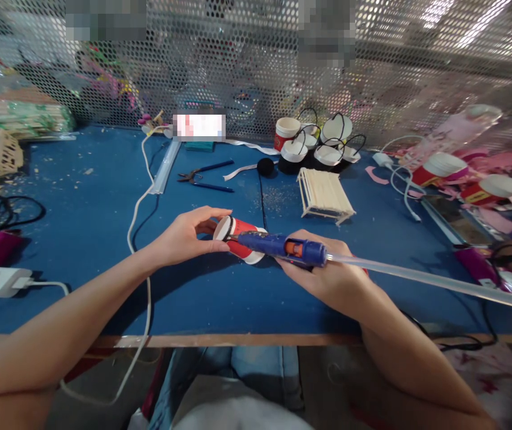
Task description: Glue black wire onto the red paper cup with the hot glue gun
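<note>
Tilted on its side above the blue table, a red paper cup is held by its base end between the thumb and fingers of my left hand. A black strip runs round that end of the cup. My right hand is wrapped around a blue hot glue gun, whose nozzle is at the black strip near my left thumb. From the back of the gun a long clear glue stick sticks out to the right. Part of the cup is hidden behind the gun.
Several cups with black handles stand at the back near a stick-built rack. Pliers, a black ribbon roll and glue sticks lie behind my hands. A white cable crosses the left side; a phone lies right.
</note>
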Tool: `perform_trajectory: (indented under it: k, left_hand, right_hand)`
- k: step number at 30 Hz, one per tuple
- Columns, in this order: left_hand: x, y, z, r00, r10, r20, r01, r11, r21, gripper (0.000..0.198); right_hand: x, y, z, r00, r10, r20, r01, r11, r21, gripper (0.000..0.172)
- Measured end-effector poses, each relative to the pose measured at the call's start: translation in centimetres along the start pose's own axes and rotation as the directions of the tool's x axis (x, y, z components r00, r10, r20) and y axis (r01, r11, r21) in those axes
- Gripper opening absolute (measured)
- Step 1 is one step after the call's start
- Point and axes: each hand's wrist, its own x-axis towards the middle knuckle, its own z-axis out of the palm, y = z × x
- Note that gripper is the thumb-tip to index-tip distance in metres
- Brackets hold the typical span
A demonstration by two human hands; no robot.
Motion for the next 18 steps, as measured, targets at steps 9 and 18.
perform_trajectory:
  k: [9,18]
  left_hand:
    - [0.16,0.26,0.2,0.999,-0.05,-0.002,0.05,0.998,-0.029,0.063]
    - [0.11,0.05,0.16,1.0,-0.028,-0.003,0.028,0.999,-0.027,0.062]
  right_hand:
    - [-0.13,-0.08,0.16,1.0,-0.011,0.019,0.011,1.0,-0.002,0.004]
    - [0.01,-0.21,0.13,0.998,0.027,0.058,-0.029,0.999,0.024,0.004]
